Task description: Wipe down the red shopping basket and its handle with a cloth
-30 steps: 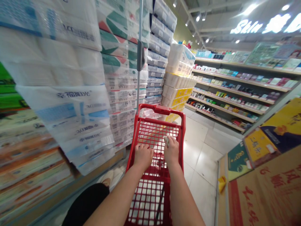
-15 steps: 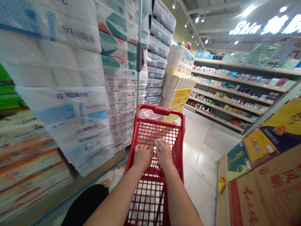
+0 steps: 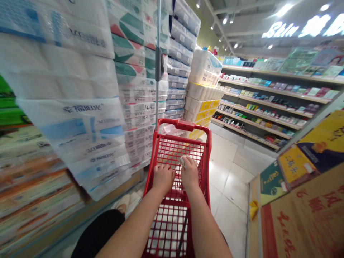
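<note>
A red plastic shopping basket (image 3: 208,165) with grid walls and a raised handle (image 3: 185,125) stands in front of me. My left hand (image 3: 163,178) is over its middle with fingers curled down; what lies under them is hidden. Beside it, my right hand (image 3: 189,174) is closed around a small crumpled white wad (image 3: 183,161), like a tissue or cloth. The wad pokes out at the thumb side, close to the basket's grid. A narrow gap separates my two hands.
Tall stacks of wrapped paper rolls (image 3: 99,125) line the left side. A grey metal pole (image 3: 157,96) rises behind the basket. Cartons (image 3: 309,215) stand at the right. Farther back are shelves of small boxes (image 3: 268,102). Pale tiles (image 3: 228,172) cover the floor.
My right hand, with the white wad, has shifted slightly to the right and up, away from my left hand. My left hand and the basket have stayed nearly in place.
</note>
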### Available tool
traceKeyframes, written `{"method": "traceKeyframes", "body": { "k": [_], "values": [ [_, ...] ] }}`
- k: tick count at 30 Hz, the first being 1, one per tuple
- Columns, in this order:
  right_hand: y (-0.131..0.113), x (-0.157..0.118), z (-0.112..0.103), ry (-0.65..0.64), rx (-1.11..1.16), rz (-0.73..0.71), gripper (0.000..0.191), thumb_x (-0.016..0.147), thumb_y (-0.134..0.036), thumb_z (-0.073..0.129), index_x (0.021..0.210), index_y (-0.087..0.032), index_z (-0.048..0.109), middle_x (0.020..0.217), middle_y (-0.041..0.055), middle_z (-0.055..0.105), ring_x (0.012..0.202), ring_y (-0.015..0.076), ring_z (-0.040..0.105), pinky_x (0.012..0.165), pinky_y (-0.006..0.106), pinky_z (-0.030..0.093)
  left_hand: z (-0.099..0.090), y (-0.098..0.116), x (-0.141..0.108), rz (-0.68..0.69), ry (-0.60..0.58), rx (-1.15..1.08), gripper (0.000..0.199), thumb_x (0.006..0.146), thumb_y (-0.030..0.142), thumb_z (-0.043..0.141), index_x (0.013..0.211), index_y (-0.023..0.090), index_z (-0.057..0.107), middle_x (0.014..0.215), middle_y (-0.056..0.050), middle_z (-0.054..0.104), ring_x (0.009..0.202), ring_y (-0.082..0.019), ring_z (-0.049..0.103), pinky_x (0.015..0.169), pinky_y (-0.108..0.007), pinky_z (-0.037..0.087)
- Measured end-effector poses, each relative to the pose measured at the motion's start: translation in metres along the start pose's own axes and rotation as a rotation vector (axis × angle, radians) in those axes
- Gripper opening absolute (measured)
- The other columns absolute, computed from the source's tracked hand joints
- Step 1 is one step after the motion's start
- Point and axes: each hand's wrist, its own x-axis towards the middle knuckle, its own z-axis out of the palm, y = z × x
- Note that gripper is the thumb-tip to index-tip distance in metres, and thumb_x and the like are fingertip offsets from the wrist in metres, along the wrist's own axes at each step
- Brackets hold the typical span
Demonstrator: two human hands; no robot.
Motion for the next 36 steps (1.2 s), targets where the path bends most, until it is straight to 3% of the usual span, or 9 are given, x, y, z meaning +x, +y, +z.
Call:
{"method": "traceKeyframes", "body": {
  "k": [4,9,14,20,24,26,29,32,36],
  "values": [
    [0.001,-0.0009,0.0005,-0.028,-0.015,0.058,0.042,0.069,-0.002,0.049,0.101,-0.023,0.064,0.103,0.0063,0.061,0.101,0.0214,0.051,0.089,0.036,0.044,0.0012,0.0,-0.0005,0.012,0.02,0.013,0.039,0.093,0.034,0.037,0.084,0.021,0.072,0.095,-0.008,0.067,0.095,-0.023,0.052,0.092,-0.045,0.029],
    [-0.0019,-0.0005,0.0029,-0.088,0.085,-0.057,0.047,0.07,0.0,0.046,0.106,-0.024,0.064,0.11,0.0048,0.06,0.105,0.0199,0.05,0.092,0.034,0.043,0.0024,-0.0004,-0.0007,0.015,0.016,0.02,0.035,0.092,0.03,0.039,0.083,0.02,0.072,0.096,-0.009,0.067,0.096,-0.023,0.053,0.091,-0.044,0.03],
    [0.0011,0.0007,-0.0013,-0.035,-0.007,0.074,0.037,0.071,-0.003,0.05,0.099,-0.023,0.064,0.102,0.0053,0.061,0.099,0.0217,0.05,0.088,0.036,0.044,0.0026,0.0,-0.0005,0.021,0.041,0.016,0.04,0.093,0.034,0.037,0.082,0.02,0.072,0.094,-0.009,0.067,0.094,-0.024,0.053,0.091,-0.045,0.029],
    [-0.0046,-0.0008,-0.0001,-0.09,0.017,-0.041,0.041,0.073,-0.001,0.046,0.102,-0.023,0.064,0.109,0.0049,0.059,0.105,0.0199,0.047,0.091,0.033,0.042,0.0013,-0.0005,-0.0001,0.02,0.021,0.005,0.035,0.092,0.029,0.04,0.082,0.019,0.072,0.095,-0.009,0.066,0.095,-0.024,0.053,0.09,-0.045,0.03],
    [-0.0016,-0.0003,-0.0031,-0.023,-0.093,0.11,0.033,0.073,-0.004,0.049,0.096,-0.022,0.064,0.103,0.0063,0.059,0.101,0.0226,0.047,0.087,0.036,0.043,0.0012,-0.0002,0.0003,0.022,0.031,0.002,0.039,0.093,0.034,0.037,0.083,0.019,0.072,0.094,-0.009,0.066,0.094,-0.024,0.053,0.091,-0.045,0.03],
    [-0.0022,-0.001,-0.0025,-0.069,-0.091,0.147,0.024,0.074,-0.007,0.052,0.089,-0.021,0.064,0.094,0.0062,0.06,0.095,0.023,0.049,0.083,0.035,0.044,0.0013,-0.0004,0.0001,0.022,0.032,0.007,0.039,0.093,0.033,0.037,0.083,0.019,0.072,0.093,-0.008,0.067,0.095,-0.024,0.053,0.091,-0.045,0.03],
    [-0.0055,-0.0014,0.0007,-0.153,0.009,0.062,0.026,0.072,-0.005,0.052,0.088,-0.021,0.064,0.092,0.005,0.06,0.093,0.0214,0.05,0.083,0.033,0.044,0.0017,-0.0009,-0.0003,0.024,0.016,0.016,0.036,0.093,0.03,0.038,0.083,0.019,0.071,0.094,-0.008,0.067,0.095,-0.024,0.053,0.091,-0.044,0.03],
    [-0.0042,0.0006,0.0009,-0.109,0.079,-0.03,0.04,0.071,0.0,0.045,0.099,-0.022,0.063,0.106,0.0045,0.06,0.103,0.0196,0.049,0.091,0.033,0.042,0.0022,-0.0009,-0.0004,0.022,0.015,0.022,0.035,0.092,0.03,0.039,0.083,0.019,0.071,0.095,-0.008,0.067,0.095,-0.024,0.053,0.091,-0.044,0.03],
    [0.0029,0.002,-0.0022,-0.018,0.022,0.077,0.038,0.073,-0.001,0.046,0.1,-0.022,0.063,0.106,0.0053,0.06,0.101,0.0203,0.049,0.09,0.034,0.042,0.003,-0.0001,-0.0001,0.013,0.029,0.011,0.039,0.093,0.034,0.038,0.083,0.019,0.072,0.094,-0.008,0.066,0.095,-0.024,0.052,0.092,-0.045,0.029]
  ]
}}
